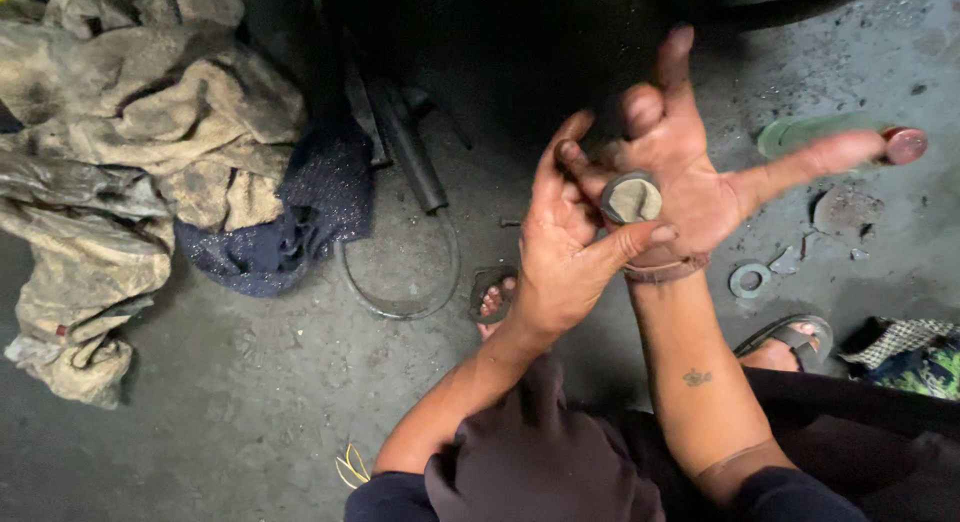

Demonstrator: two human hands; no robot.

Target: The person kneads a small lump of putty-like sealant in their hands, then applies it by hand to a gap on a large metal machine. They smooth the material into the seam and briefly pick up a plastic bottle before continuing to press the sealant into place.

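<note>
My right hand is held palm up with its fingers spread wide. A small round grey disc rests against its palm. My left hand pinches that disc, fingertips on its left edge and thumb just under it. A brown band circles my right wrist. Both hands hover over a dirty grey concrete floor.
A heap of stained rags and a dark blue cloth lie at the left. A wire ring, a black pipe, a metal washer, a green disc and a red cap lie on the floor. My sandalled feet are below.
</note>
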